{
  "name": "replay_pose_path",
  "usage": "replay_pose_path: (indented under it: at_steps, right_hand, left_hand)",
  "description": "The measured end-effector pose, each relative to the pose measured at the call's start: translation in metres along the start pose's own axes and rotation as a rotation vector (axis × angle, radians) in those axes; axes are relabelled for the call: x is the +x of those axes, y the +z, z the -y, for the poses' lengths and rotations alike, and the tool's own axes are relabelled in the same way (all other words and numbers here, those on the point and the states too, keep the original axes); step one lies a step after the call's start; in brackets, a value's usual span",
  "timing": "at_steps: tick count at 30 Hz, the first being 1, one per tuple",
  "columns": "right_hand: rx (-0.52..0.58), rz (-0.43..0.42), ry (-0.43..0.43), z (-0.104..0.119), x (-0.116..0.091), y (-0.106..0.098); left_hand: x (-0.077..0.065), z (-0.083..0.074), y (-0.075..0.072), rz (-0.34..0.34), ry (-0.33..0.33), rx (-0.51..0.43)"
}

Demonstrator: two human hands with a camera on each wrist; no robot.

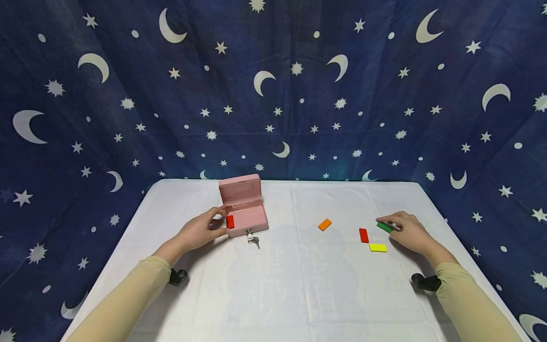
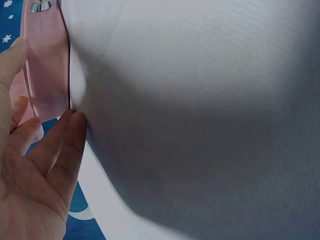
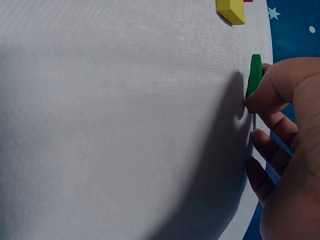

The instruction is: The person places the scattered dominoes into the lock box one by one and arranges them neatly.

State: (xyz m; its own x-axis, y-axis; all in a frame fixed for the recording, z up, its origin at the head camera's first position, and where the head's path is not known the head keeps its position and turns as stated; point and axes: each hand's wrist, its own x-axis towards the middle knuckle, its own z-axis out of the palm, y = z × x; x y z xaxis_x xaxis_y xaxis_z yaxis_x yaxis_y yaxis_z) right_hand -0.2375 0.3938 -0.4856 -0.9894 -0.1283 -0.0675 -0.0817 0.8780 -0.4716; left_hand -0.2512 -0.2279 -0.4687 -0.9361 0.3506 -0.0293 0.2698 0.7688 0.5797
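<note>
Near the yellow block (image 1: 378, 248), the right hand (image 1: 409, 232) pinches a green block (image 1: 384, 227).

So the whole backdrop is this deep navy fabric (image 1: 376, 85), wrapping behind the table and down both sides, with soft folds in it. It's covered in pale crescent moons (image 1: 165, 29), pointy stars (image 1: 221, 47), spiky bursts (image 1: 297, 68) and little dots (image 1: 316, 34). The table's got a white cloth (image 1: 282, 294) with fold creases running front to back and some faint greyish markings. Lighting's pretty bright on the cloth, though both wrist views show big soft-edged shadows (image 2: 200, 140) across it.
</note>
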Motion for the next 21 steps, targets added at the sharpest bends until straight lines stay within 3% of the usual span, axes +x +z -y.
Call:
replay_pose_path:
  at_steps: [21]
  right_hand:
    - [0.068, -0.039, 0.035, -0.0089, -0.0071, 0.0005]
  left_hand:
    - [-0.0007, 0.0009, 0.0001, -0.002, -0.010, 0.011]
